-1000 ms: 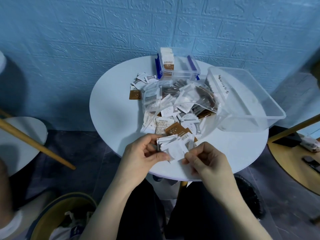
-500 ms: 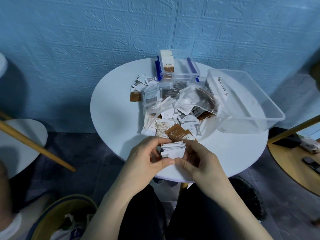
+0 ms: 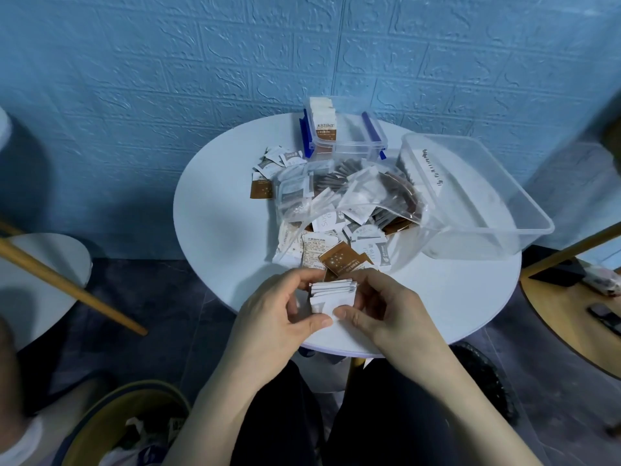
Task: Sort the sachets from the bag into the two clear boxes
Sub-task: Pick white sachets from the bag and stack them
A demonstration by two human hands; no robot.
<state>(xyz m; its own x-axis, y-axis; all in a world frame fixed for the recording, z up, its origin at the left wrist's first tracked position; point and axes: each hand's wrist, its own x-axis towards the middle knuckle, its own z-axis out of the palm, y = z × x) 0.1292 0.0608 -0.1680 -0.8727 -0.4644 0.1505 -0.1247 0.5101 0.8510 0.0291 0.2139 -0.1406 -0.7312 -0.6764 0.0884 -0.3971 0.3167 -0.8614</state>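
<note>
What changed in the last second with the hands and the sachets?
The white sachets, fanned out loosely a second ago, are now squared into a neat stack. The right hand moved in from the side and now grips the stack together with the left hand, thumbs nearly meeting at its near edge. Unchanged: the bag, the loose pile on the table, the blue-clipped box and the large clear box.

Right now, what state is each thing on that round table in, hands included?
Left hand: gripping the stack.
Right hand: gripping the stack too.
Stack of white sachets: squared up, held between both hands.
Plastic bag: open, sachets spilling out.
Small box: lid off, few sachets standing inside.
Large box: open, apparently empty.
</note>
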